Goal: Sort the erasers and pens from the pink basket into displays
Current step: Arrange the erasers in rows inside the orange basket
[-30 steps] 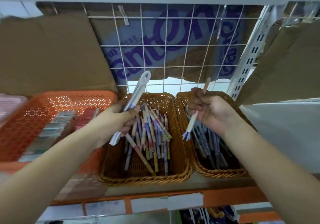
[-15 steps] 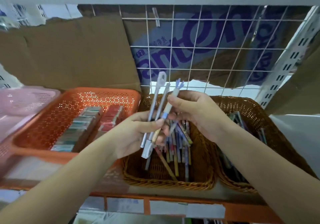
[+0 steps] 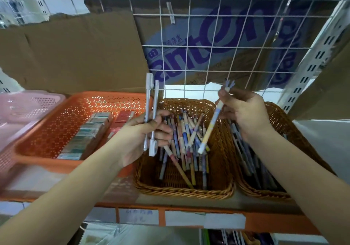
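My left hand [image 3: 144, 136] grips two white pens [image 3: 150, 112] upright, just left of the middle wicker basket [image 3: 181, 189], which holds several patterned pens [image 3: 186, 142]. My right hand [image 3: 244, 112] pinches one blue-and-white pen with a forked top [image 3: 210, 129], held slanting over the gap between the two wicker baskets. The right wicker basket [image 3: 280, 123] holds darker pens. The orange basket [image 3: 47, 131] contains rows of boxed erasers [image 3: 89, 131]. The pink basket [image 3: 20, 106] sits at the far left, its contents not visible.
A shelf board runs overhead and a white wire grid [image 3: 217, 51] with cardboard behind closes the back. The orange shelf edge [image 3: 189, 220] carries paper labels. A white slotted upright [image 3: 312, 61] stands at the right.
My right hand has taken the forked-top pen out of the left hand's bundle and moved it rightward over the wicker baskets. The left hand keeps the two white pens.
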